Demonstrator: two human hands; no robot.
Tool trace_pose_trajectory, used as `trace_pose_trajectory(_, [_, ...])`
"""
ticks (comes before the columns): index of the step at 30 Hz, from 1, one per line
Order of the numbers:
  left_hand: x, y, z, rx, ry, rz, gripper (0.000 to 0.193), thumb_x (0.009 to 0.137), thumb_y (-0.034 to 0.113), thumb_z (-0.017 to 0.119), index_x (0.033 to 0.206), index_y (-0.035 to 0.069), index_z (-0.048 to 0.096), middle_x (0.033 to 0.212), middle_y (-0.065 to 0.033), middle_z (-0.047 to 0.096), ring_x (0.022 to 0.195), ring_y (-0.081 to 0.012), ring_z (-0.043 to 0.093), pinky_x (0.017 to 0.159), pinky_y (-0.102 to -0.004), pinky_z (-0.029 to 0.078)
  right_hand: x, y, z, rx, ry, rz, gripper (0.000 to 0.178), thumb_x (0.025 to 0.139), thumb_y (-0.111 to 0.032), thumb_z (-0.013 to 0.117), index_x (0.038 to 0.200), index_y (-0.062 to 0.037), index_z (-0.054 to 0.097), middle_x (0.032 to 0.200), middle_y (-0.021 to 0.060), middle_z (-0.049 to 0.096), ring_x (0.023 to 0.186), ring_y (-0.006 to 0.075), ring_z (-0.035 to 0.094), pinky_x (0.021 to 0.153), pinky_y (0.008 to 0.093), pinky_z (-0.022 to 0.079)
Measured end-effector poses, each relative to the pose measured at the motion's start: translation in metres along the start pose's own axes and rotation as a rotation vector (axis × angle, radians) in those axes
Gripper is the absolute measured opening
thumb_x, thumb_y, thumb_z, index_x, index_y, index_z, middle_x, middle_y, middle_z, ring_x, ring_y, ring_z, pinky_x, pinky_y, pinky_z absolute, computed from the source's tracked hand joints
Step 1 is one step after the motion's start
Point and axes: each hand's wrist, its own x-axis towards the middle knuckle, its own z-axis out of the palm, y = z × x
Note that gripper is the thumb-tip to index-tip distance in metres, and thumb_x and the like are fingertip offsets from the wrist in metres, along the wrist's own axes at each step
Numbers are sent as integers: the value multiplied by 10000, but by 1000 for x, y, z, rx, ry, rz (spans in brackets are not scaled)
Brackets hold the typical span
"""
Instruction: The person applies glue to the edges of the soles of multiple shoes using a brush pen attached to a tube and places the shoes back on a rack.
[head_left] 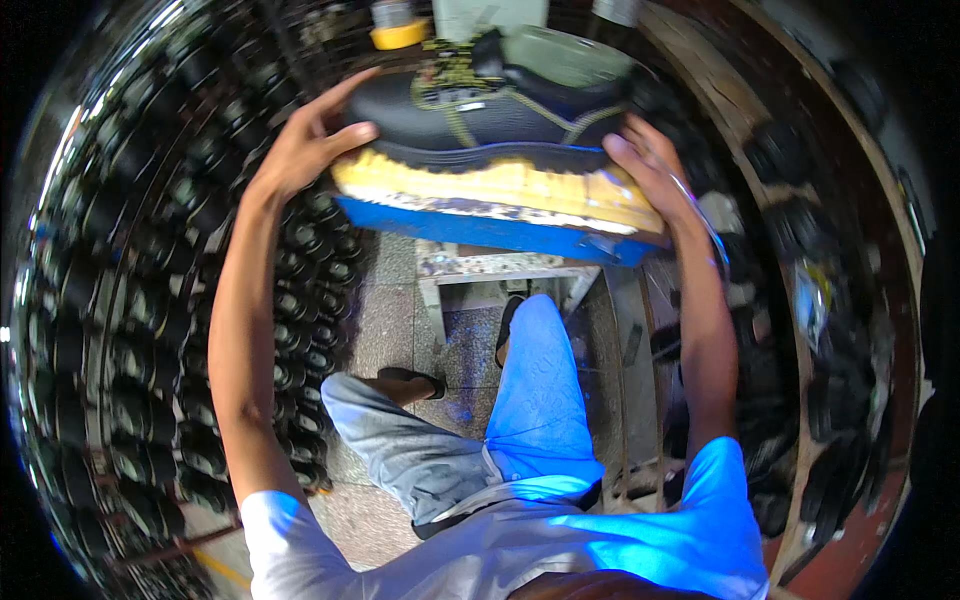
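Note:
A black leather work shoe (525, 118) with yellow stitching and dark laces flecked with yellow is level between my hands, toe to the left. Its collar (570, 58) has a greenish lining. My left hand (305, 145) grips the toe end, thumb on the near side. Around the heel end is my right hand (655, 165), its thumb pressed against the side. Directly below the shoe shows a thick yellow layer (480, 188) with a speckled white edge, above a blue side (500, 232). I cannot tell whether the yellow layer belongs to the shoe.
Racks of black shoes (145, 330) fill the left side. More dark shoes (800, 235) sit on wooden shelves at the right. A small stand with pale legs (435, 310) is before my knees. At the back are a yellow-based container (398, 36) and a pale box (490, 14).

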Motion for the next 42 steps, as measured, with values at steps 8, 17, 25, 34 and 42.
trace_pose_trajectory(8, [14, 12, 9, -126, -38, -103, 779, 850, 230, 810, 1513, 54, 440, 1250, -56, 644, 1039, -127, 623, 880, -253, 507, -6, -12, 2, 89, -122, -234, 667, 936, -395, 717, 1412, 24, 513, 1368, 180, 607, 1308, 266, 543, 1125, 393, 391])
trace_pose_trajectory(17, [15, 2, 2, -46, -25, -106, 804, 831, 269, 826, 1504, 37, 453, 1270, -67, 652, 1078, -125, 619, 923, -254, 493, -9, -16, 4, 100, -128, -166, 679, 900, -430, 748, 1362, 22, 539, 1340, 202, 617, 1276, 283, 577, 1109, 394, 423])
trace_pose_trajectory(25, [18, 7, 6, -44, -15, -103, 825, 817, 268, 827, 1514, 53, 444, 1341, -101, 627, 1197, -185, 596, 1037, -316, 470, -7, -14, 2, 44, -103, -191, 634, 901, -409, 746, 1327, 25, 567, 1285, 187, 652, 1223, 262, 614, 1061, 379, 470])
trace_pose_trajectory(34, [16, -2, 2, -13, 7, -87, 787, 847, 259, 808, 1517, 62, 447, 1267, -57, 651, 1070, -143, 615, 901, -279, 504, -12, -11, 6, 10, -58, -203, 620, 890, -431, 758, 1288, 18, 601, 1243, 207, 670, 1185, 268, 639, 1036, 386, 498])
trace_pose_trajectory(42, [-13, 5, 11, 84, 77, -49, 662, 934, 258, 738, 1488, 22, 462, 1278, -109, 643, 1143, -164, 607, 1006, -296, 476, -38, 19, -7, 388, 260, -318, 494, 1054, -223, 377, 1498, -10, 415, 1239, 158, 636, 1098, 227, 623, 1002, 334, 476])
